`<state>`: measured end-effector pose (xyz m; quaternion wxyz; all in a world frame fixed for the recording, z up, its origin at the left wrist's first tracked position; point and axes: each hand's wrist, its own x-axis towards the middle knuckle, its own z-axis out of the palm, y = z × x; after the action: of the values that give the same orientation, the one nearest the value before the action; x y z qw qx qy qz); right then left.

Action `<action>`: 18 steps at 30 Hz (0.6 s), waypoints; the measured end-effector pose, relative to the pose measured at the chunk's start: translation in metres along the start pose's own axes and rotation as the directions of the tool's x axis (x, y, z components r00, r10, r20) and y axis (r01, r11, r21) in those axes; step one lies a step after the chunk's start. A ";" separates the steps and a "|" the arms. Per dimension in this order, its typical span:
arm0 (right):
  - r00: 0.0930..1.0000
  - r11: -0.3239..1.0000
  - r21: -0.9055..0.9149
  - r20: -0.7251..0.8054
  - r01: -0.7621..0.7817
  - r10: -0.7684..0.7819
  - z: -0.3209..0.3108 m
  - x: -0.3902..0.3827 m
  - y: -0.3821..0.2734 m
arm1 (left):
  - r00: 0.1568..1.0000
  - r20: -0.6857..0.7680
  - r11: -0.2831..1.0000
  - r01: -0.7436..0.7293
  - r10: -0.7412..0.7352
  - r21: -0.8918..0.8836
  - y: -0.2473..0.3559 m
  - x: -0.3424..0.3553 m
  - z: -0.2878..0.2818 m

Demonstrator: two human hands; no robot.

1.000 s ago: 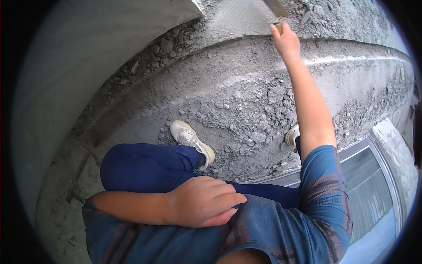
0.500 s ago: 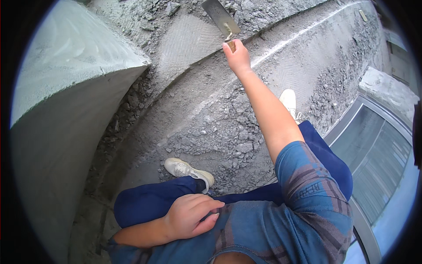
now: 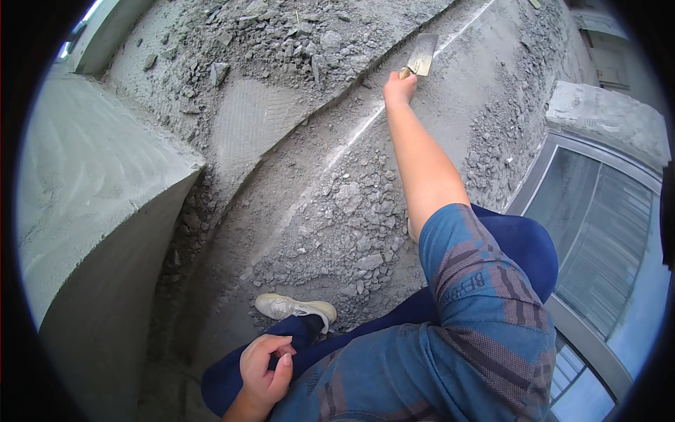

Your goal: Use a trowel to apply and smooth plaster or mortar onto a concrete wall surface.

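Note:
My right hand (image 3: 399, 88) is stretched far forward and grips the handle of a metal trowel (image 3: 422, 55). The trowel's flat blade rests against the grey cement surface (image 3: 450, 119) beside a pale straight line. My left hand (image 3: 264, 366) lies on my left knee in blue trousers, fingers loosely curled with nothing in them. My pale shoe (image 3: 295, 308) stands on the rubble below.
Loose broken mortar and stones (image 3: 351, 225) cover the ground between my feet. A smooth plastered block (image 3: 91, 211) rises at the left. A patch with a fine ribbed texture (image 3: 246, 119) lies ahead. A window frame with glass (image 3: 598, 232) runs along the right.
The view has swung so the plastered block now fills the left. My right arm stays extended with the trowel. My left hand has slid lower on the knee.

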<state>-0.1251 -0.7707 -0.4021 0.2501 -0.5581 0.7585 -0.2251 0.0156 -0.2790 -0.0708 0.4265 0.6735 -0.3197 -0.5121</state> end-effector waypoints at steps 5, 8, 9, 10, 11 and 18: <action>0.985 0.982 -0.178 0.171 0.071 -0.041 0.021 0.041 -0.029 | 0.957 -0.275 0.991 0.057 -0.089 -0.119 0.007 -0.020 0.023; 0.974 0.967 -0.236 0.225 0.093 -0.038 0.047 -0.001 -0.039 | 0.932 -0.220 0.953 0.257 -0.289 -0.161 0.015 -0.020 0.028; 0.963 0.951 -0.264 0.252 0.164 -0.096 0.052 -0.015 -0.040 | 0.937 -0.227 0.958 0.232 -0.266 -0.166 0.018 -0.013 0.030; 0.959 0.942 -0.297 0.273 0.157 -0.073 0.057 -0.025 -0.045 | 0.966 -0.178 0.980 0.170 -0.187 -0.108 0.020 -0.006 0.032; 0.953 0.947 -0.279 0.293 0.161 -0.075 0.062 -0.042 -0.055 | 0.985 -0.124 0.993 0.114 -0.119 -0.041 0.023 -0.003 0.030; 0.839 0.877 -0.255 0.483 0.407 -0.248 0.079 -0.080 -0.122 | 1.000 -0.020 1.000 -0.020 0.021 0.021 -0.003 0.023 0.016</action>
<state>0.0346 -0.7330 -0.3772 0.2679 -0.7523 0.6018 0.0034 0.0065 -0.3010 -0.0849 0.4280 0.6797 -0.3274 -0.4976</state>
